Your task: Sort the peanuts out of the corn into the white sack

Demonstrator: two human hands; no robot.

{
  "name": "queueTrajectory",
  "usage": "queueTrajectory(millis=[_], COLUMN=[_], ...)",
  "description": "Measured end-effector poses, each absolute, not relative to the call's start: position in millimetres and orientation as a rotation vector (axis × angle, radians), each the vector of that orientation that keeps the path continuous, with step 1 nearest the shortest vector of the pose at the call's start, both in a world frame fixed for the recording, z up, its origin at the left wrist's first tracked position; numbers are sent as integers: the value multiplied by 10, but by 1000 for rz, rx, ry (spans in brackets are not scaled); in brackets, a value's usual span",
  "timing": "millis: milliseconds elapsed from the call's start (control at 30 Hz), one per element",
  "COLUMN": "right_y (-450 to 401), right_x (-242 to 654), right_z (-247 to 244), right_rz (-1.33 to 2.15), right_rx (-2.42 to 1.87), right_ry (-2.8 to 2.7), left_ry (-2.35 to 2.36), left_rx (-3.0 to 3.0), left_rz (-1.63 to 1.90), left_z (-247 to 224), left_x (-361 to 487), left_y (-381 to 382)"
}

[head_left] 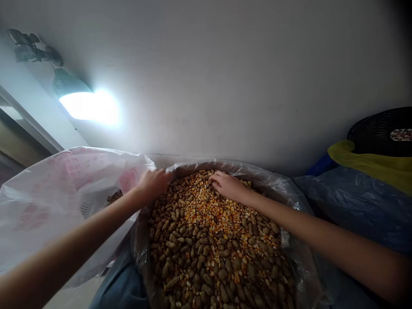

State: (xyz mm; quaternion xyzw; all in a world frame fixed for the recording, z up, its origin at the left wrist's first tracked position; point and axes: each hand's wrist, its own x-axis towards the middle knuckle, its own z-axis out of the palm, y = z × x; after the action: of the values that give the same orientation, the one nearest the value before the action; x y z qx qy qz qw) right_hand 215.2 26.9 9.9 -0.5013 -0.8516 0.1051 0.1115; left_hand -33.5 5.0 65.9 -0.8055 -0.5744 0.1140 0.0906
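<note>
**Tight quarters, little elbow room**

A person is reaching over a clear plastic liner [277,180] filled with a mix of in-shell peanuts and dried corn kernels [206,240]; the orange-yellow kernels are lying mostly down the middle, with peanuts ringing them. The left hand [153,184] is curling at the liner's rim on the left, its fingertips touching the plastic; whether it is pinching that edge, I cannot tell. The right hand [229,186] is lying open and palm down on the far part of the heap, clenching nothing; a stretch of kernels is showing between the two hands. The far rim is sitting close to a white wall [225,86], leaving little room ahead; on the left, a white woven sack [64,201] with pink print is bulging just beside the liner, a few peanuts showing inside it; on the right, a blue plastic sheet [354,201] is crowding the liner, with a yellow cloth [373,165] and a black fan grille [383,131] beyond; a denim-clad leg [120,283] is pressing in at the near edge.
</note>
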Motion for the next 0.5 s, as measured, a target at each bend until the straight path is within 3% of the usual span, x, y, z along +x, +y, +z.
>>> queueTrajectory(millis=[167, 333, 500], right_y=[235, 158, 128], right_x=[2652, 2737, 2730], right_z=[-338, -524, -525], right_rz=[215, 160, 237], right_rx=[-1672, -1660, -1680], right_ry=[-2450, -2355, -2305], left_ry=[-1638, -1674, -1765], left_rx=[-2659, -2632, -2700], left_rz=[530, 402, 106], left_z=[138, -190, -196], left_x=[101, 29, 4], left_y=[-25, -33, -80])
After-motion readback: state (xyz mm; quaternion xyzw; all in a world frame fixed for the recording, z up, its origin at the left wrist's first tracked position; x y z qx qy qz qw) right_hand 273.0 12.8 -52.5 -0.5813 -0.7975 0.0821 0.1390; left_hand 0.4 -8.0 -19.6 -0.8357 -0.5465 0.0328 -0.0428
